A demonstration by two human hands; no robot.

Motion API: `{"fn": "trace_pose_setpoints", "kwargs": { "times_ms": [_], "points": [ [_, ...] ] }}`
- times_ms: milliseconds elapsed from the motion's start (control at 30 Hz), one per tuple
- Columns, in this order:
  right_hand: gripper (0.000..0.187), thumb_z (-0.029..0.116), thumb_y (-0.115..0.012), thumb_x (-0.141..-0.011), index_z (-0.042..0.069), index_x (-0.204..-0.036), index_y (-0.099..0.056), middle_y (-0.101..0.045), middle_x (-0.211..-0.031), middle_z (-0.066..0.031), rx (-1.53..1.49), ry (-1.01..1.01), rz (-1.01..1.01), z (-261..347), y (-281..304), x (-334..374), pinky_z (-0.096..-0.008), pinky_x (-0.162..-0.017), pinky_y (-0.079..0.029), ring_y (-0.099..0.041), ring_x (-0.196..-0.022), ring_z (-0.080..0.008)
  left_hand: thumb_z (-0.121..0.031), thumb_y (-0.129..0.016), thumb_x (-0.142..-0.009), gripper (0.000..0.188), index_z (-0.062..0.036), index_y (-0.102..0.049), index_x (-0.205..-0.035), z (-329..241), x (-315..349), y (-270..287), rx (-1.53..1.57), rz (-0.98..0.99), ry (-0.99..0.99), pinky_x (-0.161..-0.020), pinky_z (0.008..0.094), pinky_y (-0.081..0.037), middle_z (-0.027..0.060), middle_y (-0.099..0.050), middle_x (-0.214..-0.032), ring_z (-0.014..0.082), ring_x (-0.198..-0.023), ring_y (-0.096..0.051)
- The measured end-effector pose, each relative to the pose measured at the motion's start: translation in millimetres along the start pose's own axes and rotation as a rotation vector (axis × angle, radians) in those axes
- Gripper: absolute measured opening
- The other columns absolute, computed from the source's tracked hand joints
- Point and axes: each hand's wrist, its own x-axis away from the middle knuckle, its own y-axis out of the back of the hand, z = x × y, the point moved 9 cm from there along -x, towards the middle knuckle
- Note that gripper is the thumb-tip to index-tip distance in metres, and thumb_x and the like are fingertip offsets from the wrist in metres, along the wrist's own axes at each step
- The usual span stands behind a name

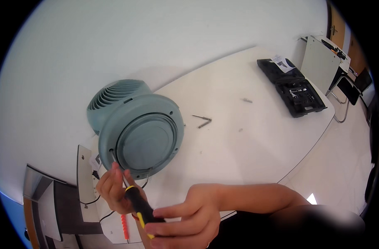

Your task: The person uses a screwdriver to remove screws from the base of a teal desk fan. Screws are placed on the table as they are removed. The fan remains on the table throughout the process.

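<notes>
The fan (pixel 146 139) is coloured grey-green, its grille (pixel 118 93) patterned with curved slats. The screwdriver handle (pixel 136 200) is marked in black and yellow. The near-left ridged rod (pixel 124 226) is coloured orange-red, the far-right tool case (pixel 289 77) black, the table (pixel 247 153) white.

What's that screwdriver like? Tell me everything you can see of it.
The screwdriver has a thick black handle with yellow patches and a slim, silvery shaft that looks like metal. It slants up and leftward in the picture, its shaft reaching a dark hole in the round underside of the green fan; the very tip is hidden. The right hand grips the handle's rear end, covering part of it, while the left hand's fingers hold the shaft.
</notes>
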Motion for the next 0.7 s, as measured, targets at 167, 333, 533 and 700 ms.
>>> {"fn": "trace_pose_setpoints", "kwargs": {
  "times_ms": [167,333,533,700],
  "points": [
    [0.021,-0.002,-0.073,-0.084,0.002,-0.105,-0.069,-0.059,-0.117,-0.0181,0.004,0.054,-0.073,-9.6,-1.1,-0.6,-0.0566,-0.095,-0.061,-0.068,-0.106,-0.0368,-0.003,-0.081,-0.086,0.023,-0.0060,-0.064,-0.101,2.9,-0.8,-7.6,0.033,-0.130,-0.081,-0.079,0.0358,-0.052,0.0081,-0.068,-0.097,0.0269,-0.093,-0.064],
    [0.036,-0.001,-0.086,-0.078,0.011,-0.108,-0.070,-0.054,-0.121,-0.0140,-0.048,-0.020,-0.033,-21.7,9.1,-5.6,-0.0524,-0.089,-0.064,-0.064,-0.113,-0.0321,0.001,-0.082,-0.083,0.030,-0.0085,-0.060,-0.101,11.4,11.2,-13.1,0.068,-0.210,0.060,-0.079,0.0376,-0.052,0.0068,-0.064,-0.101,0.0277,-0.094,-0.062],
    [0.027,0.006,-0.080,-0.087,0.022,-0.108,-0.079,-0.054,-0.123,-0.0107,0.119,-0.065,0.083,-13.4,8.0,-8.7,-0.0355,-0.084,-0.064,-0.064,-0.109,-0.0267,0.003,-0.082,-0.082,0.031,-0.0081,-0.062,-0.104,7.8,11.2,-10.9,0.094,-0.290,0.154,-0.079,0.0381,-0.053,0.0077,-0.066,-0.101,0.0287,-0.092,-0.062],
    [0.025,0.007,-0.078,-0.087,0.020,-0.108,-0.078,-0.057,-0.121,-0.0108,0.085,0.008,0.168,-10.0,2.2,-4.2,-0.0385,-0.087,-0.065,-0.066,-0.111,-0.0284,-0.002,-0.079,-0.085,0.026,-0.0077,-0.071,-0.108,-1.6,1.7,-5.7,0.056,-0.202,0.109,-0.080,0.0388,-0.054,0.0096,-0.071,-0.104,0.0292,-0.093,-0.065]
  ]
}}
